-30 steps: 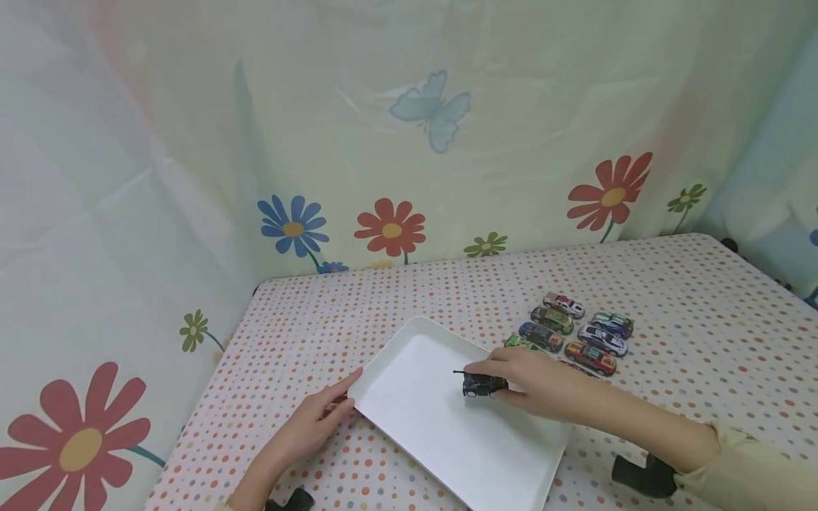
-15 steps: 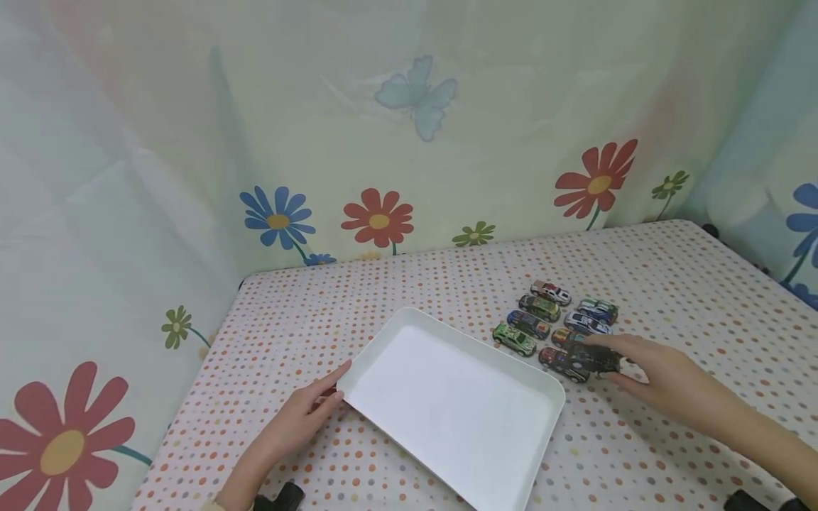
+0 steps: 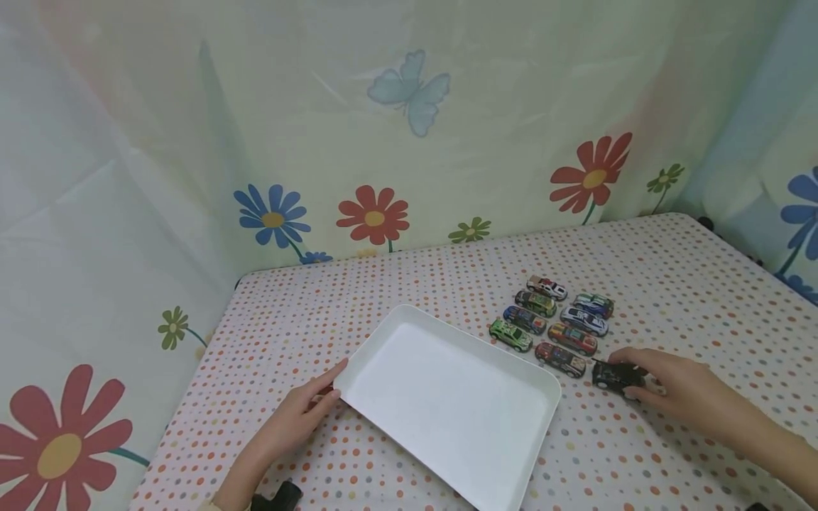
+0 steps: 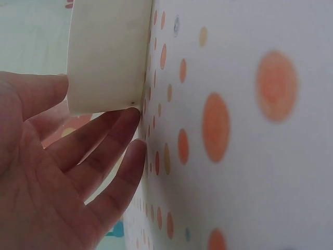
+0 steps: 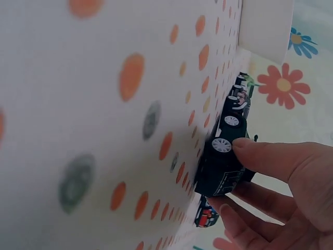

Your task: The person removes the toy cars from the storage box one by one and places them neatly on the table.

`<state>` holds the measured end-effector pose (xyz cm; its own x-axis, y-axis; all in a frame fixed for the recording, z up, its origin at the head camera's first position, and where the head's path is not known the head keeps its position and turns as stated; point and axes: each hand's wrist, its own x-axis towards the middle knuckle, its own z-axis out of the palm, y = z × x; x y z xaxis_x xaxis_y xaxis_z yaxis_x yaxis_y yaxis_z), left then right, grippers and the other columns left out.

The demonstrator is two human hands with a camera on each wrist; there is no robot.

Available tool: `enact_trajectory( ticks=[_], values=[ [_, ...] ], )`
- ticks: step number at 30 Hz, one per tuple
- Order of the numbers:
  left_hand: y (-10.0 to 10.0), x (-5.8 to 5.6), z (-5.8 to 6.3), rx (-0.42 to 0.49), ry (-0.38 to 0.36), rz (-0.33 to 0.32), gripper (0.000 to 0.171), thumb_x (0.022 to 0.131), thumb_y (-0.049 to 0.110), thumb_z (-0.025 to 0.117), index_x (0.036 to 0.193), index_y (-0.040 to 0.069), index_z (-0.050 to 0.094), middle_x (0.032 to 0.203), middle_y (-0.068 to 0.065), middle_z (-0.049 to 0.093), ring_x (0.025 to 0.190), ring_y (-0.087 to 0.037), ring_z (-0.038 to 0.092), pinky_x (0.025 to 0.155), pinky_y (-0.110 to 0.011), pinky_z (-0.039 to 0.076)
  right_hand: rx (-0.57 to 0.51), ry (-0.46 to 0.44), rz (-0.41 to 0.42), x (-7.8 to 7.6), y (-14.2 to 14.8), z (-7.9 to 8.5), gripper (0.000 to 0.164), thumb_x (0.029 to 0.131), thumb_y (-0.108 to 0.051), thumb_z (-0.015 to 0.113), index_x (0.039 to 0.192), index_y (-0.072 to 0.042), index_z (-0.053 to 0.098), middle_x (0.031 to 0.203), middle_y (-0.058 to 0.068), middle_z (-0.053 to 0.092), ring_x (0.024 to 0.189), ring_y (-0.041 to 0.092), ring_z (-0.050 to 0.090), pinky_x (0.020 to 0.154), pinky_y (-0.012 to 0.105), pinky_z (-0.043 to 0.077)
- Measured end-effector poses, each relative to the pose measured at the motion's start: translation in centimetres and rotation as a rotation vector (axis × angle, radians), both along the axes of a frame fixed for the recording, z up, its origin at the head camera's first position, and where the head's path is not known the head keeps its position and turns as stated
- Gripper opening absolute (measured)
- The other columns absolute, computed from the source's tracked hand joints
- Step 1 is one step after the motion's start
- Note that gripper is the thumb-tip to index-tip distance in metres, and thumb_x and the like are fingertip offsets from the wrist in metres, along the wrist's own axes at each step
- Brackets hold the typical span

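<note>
At the front right of the table, my right hand (image 3: 693, 397) pinches a black toy car (image 3: 612, 376) between thumb and fingers. The car is at the near end of the right row of toy cars (image 3: 573, 339), beside the red-and-black one (image 3: 560, 359). White-spoked wheels show on its side in the right wrist view, with the thumb (image 5: 260, 156) near one wheel. At the left, my left hand (image 3: 297, 415) holds a corner of the white tray (image 3: 543, 443), thumb and fingers either side of it. Its fingertips touch the tray wall (image 4: 106, 57) in the left wrist view.
Several more toy cars stand in two rows behind the tray's right side, among them a green one (image 3: 510, 335) close to the rim. A dotted cloth (image 3: 307, 305) covers the table. Flower-printed curtains (image 3: 486, 142) hang behind it.
My right hand has carried the black toy car from above the tray rightward, past the rows, and down to the table beside them. My left hand stays at the tray corner. The view has shifted slightly.
</note>
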<state>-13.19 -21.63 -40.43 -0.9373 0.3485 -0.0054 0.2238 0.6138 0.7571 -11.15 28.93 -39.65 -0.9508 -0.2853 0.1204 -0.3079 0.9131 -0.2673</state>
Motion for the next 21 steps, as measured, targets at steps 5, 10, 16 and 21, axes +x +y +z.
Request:
enact_trajectory(
  ticks=[5, 10, 16, 21],
  values=[
    [0.02, 0.26, 0.03, 0.001, -0.002, 0.009, 0.048, 0.099, 0.029, 0.049, 0.144, 0.017, 0.040, 0.124, -0.014, 0.056, 0.104, -0.026, 0.058, 0.083, -0.041, 0.048, 0.052, 0.003, 0.011, -0.19, -0.19, -0.31, 0.048, 0.066, -0.004, 0.083, 0.109, -0.004, 0.063, 0.105, 0.020, 0.062, 0.093, 0.040, 0.059, 0.071, 0.052, 0.048],
    [0.01, 0.27, 0.07, -0.004, 0.002, 0.005, 0.048, 0.099, 0.030, 0.048, 0.144, 0.017, 0.039, 0.121, -0.013, 0.058, 0.101, -0.025, 0.060, 0.082, -0.041, 0.048, 0.110, -0.005, 0.009, -0.38, -0.18, -0.53, 0.045, 0.066, -0.006, 0.083, 0.108, -0.006, 0.064, 0.098, 0.017, 0.063, 0.086, 0.037, 0.060, 0.068, 0.050, 0.049],
    [-0.07, 0.06, -0.08, -0.004, 0.009, -0.023, 0.049, 0.099, 0.029, 0.047, 0.145, 0.015, 0.038, 0.118, -0.011, 0.059, 0.102, -0.025, 0.059, 0.082, -0.039, 0.048, 0.154, -0.014, 0.009, -0.67, -0.12, -0.82, 0.047, 0.067, -0.007, 0.082, 0.111, -0.006, 0.064, 0.096, 0.020, 0.062, 0.084, 0.038, 0.060, 0.067, 0.051, 0.049],
    [0.07, -0.02, -0.22, -0.014, -0.010, -0.041, 0.050, 0.099, 0.029, 0.048, 0.145, 0.013, 0.037, 0.109, -0.008, 0.062, 0.090, -0.019, 0.060, 0.072, -0.031, 0.048, 0.145, -0.043, -0.010, -0.45, -0.09, -0.70, 0.055, 0.071, -0.011, 0.081, 0.120, -0.001, 0.059, 0.102, 0.025, 0.061, 0.085, 0.039, 0.060, 0.066, 0.050, 0.049]
  ],
)
